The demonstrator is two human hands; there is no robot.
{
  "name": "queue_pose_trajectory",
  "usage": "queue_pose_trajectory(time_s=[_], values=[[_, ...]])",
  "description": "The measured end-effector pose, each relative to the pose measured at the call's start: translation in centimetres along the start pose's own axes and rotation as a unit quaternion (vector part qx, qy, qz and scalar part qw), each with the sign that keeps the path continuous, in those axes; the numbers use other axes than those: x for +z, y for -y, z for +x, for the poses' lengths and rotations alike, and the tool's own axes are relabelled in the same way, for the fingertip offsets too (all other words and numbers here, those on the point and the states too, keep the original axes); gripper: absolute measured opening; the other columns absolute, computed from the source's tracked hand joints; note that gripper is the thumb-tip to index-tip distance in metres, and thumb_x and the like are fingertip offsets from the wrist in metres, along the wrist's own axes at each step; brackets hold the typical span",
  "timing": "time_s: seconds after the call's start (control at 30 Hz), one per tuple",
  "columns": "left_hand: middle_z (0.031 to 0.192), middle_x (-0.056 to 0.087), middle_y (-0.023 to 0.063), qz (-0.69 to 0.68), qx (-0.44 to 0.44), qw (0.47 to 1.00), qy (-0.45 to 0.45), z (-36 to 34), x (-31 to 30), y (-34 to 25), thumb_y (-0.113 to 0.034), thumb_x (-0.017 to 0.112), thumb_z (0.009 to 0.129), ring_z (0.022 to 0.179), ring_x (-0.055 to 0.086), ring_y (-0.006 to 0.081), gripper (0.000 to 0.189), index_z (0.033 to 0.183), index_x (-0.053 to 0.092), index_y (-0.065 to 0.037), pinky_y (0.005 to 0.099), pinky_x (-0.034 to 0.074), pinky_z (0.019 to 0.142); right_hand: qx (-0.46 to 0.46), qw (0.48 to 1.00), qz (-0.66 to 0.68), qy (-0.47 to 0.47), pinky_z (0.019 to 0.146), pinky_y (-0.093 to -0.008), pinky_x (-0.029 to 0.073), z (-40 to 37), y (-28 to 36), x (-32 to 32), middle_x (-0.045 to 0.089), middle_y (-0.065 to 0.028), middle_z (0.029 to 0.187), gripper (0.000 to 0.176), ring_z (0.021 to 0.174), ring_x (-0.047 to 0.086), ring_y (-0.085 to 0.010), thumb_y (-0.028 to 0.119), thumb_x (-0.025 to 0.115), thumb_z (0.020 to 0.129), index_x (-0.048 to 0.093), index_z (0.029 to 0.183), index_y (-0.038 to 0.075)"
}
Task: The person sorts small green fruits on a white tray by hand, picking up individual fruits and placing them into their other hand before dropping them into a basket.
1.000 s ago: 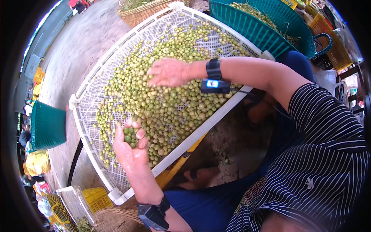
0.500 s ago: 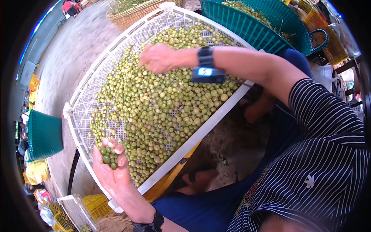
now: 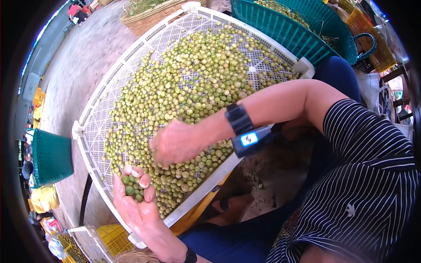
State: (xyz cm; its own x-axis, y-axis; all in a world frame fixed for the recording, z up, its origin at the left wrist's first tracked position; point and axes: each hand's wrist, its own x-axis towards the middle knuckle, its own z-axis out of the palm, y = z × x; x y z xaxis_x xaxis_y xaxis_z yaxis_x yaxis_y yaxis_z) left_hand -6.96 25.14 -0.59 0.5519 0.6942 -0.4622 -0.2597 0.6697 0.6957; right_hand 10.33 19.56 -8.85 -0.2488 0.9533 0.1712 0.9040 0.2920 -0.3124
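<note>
Small round green-yellow fruits (image 3: 184, 94) lie spread over a white mesh tray (image 3: 106, 87). Cupped at the tray's near left part, my left hand (image 3: 139, 210) has its fingers curled round several darker green fruits (image 3: 133, 186). My right hand (image 3: 177, 142), with fingers curled downward, is over the middle of the layer of fruits, close to my left hand. Motion blurs its fingertips, and whether a fruit is between them is hidden.
A teal basket (image 3: 280, 33) with more fruits stands beyond the tray at the right, and a wicker basket (image 3: 151, 17) at the top. To the left is a teal bucket (image 3: 52, 158). Yellow crates (image 3: 115, 236) sit below the tray. A person (image 3: 78, 12) is far off.
My right hand has moved from the far part of the tray toward me, nearer to my left hand. My left hand, still holding the green fruits, has shifted slightly right and down.
</note>
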Motion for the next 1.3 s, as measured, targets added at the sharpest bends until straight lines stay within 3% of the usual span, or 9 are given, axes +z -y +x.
queue_pose_trajectory(time_s=[0.1, 0.3, 0.43, 0.5, 0.53, 0.63, 0.67, 1.13, 1.3], values=[[0.078, 0.051, 0.0111, 0.002, 0.005, 1.0, 0.017, -0.4, 0.2, 0.2, -0.029, 0.039, 0.096, 0.059, 0.046, 0.0172, 0.028, 0.092, 0.05, -0.004, 0.0217, 0.028, 0.034, 0.094, 0.983, -0.06, -0.146, 0.047, -0.0329, 0.049, 1.1, -7.1, 0.9, 0.054, -0.0099, 0.069, 0.008, 0.067, 0.058, -0.021, 0.011, 0.054, 0.076, 0.061, 0.072, 0.011], [0.077, 0.053, 0.0118, 0.03, 0.016, 0.999, -0.015, -0.2, 0.6, 0.7, -0.029, 0.04, 0.095, 0.056, 0.047, 0.017, 0.029, 0.09, 0.051, -0.003, 0.0214, 0.028, 0.034, 0.228, 0.966, -0.055, -0.112, 0.039, -0.0331, 0.039, -0.9, -10.8, -0.3, 0.056, -0.0118, 0.065, 0.016, 0.052, 0.052, -0.0212, -0.005, 0.046, 0.064, 0.06, 0.066, 0.004], [0.074, 0.053, 0.0107, 0.039, 0.013, 0.999, -0.003, 0.0, 0.5, 1.3, -0.03, 0.04, 0.095, 0.055, 0.048, 0.0165, 0.03, 0.088, 0.051, -0.004, 0.0213, 0.027, 0.034, 0.156, 0.981, 0.006, -0.116, 0.041, -0.0434, 0.039, 0.9, -10.6, -0.2, 0.055, -0.0158, 0.065, 0.011, 0.048, 0.05, -0.0294, 0.002, 0.05, 0.064, 0.06, 0.063, 0.007], [0.073, 0.054, 0.0106, 0.045, 0.003, 0.999, -0.002, 0.0, 0.5, 1.3, -0.03, 0.041, 0.095, 0.056, 0.05, 0.0159, 0.028, 0.088, 0.052, -0.004, 0.0204, 0.033, 0.036, 0.0, 0.964, -0.143, -0.223, 0.04, -0.0424, 0.04, 1.5, -11.8, 2.3, 0.056, -0.015, 0.064, 0.007, 0.048, 0.052, -0.0294, 0.009, 0.055, 0.063, 0.061, 0.061, 0.01], [0.073, 0.055, 0.0107, -0.02, 0.026, 0.989, -0.144, -0.8, 3.1, 1.6, -0.029, 0.044, 0.094, 0.057, 0.052, 0.0155, 0.026, 0.088, 0.051, -0.005, 0.0207, 0.041, 0.04, 0.018, 0.97, -0.133, -0.201, 0.04, -0.0428, 0.04, 1.3, -11.1, 1.9, 0.056, -0.0135, 0.06, 0.007, 0.05, 0.055, -0.0295, 0.016, 0.057, 0.063, 0.06, 0.059, 0.011], [0.074, 0.055, 0.0103, 0.009, 0.013, 0.995, -0.097, -0.2, 1.8, 1.7, -0.029, 0.041, 0.094, 0.055, 0.052, 0.0166, 0.025, 0.086, 0.051, -0.007, 0.0234, 0.041, 0.039, 0.013, 0.969, -0.172, -0.178, 0.047, -0.0413, 0.043, 1.7, -10.2, 1.3, 0.061, -0.0088, 0.065, 0.007, 0.062, 0.06, -0.0281, 0.015, 0.058, 0.064, 0.059, 0.061, 0.008], [0.072, 0.053, 0.0096, 0.016, -0.027, 0.999, 0.037, 0.4, 0.1, 1.5, -0.032, 0.038, 0.094, 0.054, 0.048, 0.0182, 0.03, 0.085, 0.051, -0.007, 0.0246, 0.033, 0.037, -0.031, 0.957, -0.194, -0.215, 0.048, -0.0403, 0.046, 1.4, -10.1, 1.1, 0.062, -0.0096, 0.067, 0.006, 0.064, 0.061, -0.0278, 0.014, 0.059, 0.063, 0.06, 0.062, 0.008], [0.072, 0.053, 0.0085, 0.045, -0.033, 0.997, 0.051, -1.1, 1.4, 2.4, -0.036, 0.038, 0.094, 0.056, 0.047, 0.0198, 0.034, 0.083, 0.052, -0.007, 0.0253, 0.029, 0.041, 0.076, 0.988, -0.129, -0.023, 0.055, -0.0434, 0.048, -0.3, -7.1, -1.5, 0.062, -0.0147, 0.069, 0.011, 0.068, 0.063, -0.0329, 0.012, 0.058, 0.064, 0.062, 0.069, 0.003], [0.074, 0.054, 0.0093, 0.068, -0.037, 0.996, 0.043, -0.7, 1.4, 2.7, -0.035, 0.04, 0.094, 0.056, 0.048, 0.0181, 0.032, 0.084, 0.051, -0.007, 0.0241, 0.029, 0.041, 0.034, 0.994, -0.089, -0.049, 0.058, -0.0453, 0.047, -2.7, -6.8, -1.9, 0.06, -0.0165, 0.07, 0.009, 0.068, 0.06, -0.0365, 0.011, 0.056, 0.063, 0.058, 0.065, 0.003]])
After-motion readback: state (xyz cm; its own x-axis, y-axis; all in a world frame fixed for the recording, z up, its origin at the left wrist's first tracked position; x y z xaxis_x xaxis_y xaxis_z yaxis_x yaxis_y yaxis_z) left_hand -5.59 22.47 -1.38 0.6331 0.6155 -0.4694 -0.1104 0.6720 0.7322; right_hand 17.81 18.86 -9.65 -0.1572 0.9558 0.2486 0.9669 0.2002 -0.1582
